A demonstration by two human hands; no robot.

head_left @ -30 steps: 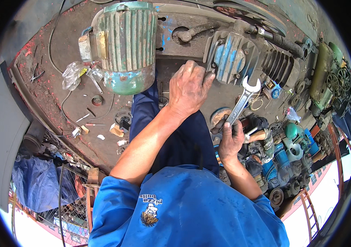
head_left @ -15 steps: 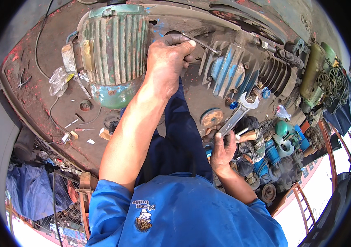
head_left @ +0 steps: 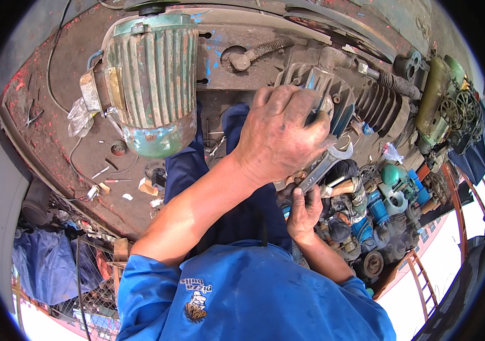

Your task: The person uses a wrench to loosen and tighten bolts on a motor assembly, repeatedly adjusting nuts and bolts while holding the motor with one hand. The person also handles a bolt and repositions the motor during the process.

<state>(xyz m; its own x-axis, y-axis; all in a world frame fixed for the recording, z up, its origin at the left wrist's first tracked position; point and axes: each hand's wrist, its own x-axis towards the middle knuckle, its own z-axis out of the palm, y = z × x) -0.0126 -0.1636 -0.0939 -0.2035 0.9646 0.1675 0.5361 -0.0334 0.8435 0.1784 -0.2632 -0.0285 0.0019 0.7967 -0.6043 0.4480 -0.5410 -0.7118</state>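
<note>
My left hand (head_left: 279, 133) is raised in front of the finned cylinder head (head_left: 298, 74), its back covering much of it. Its fingers are curled toward the thumb, and whatever they hold is hidden. A large open-end wrench (head_left: 323, 169) is gripped in my right hand (head_left: 305, 211), with its jaw pointing up and away, just past my left thumb. Grey, blue-streaked fins of the cylinder head show around my left hand. Beside it are darker cylinder fins (head_left: 383, 105).
A green ribbed electric motor (head_left: 152, 79) stands at left. A corrugated hose (head_left: 273, 45) lies on the metal base. A big pulley wheel (head_left: 342, 31) is at the far side. Several old motor parts (head_left: 379, 210) are heaped at right. Wood scraps (head_left: 148, 186) lie on the ground.
My left hand has moved right and nearer, over the cylinder head. The thin metal rod it held against the head no longer shows. My right hand still grips the wrench, slightly lower.
</note>
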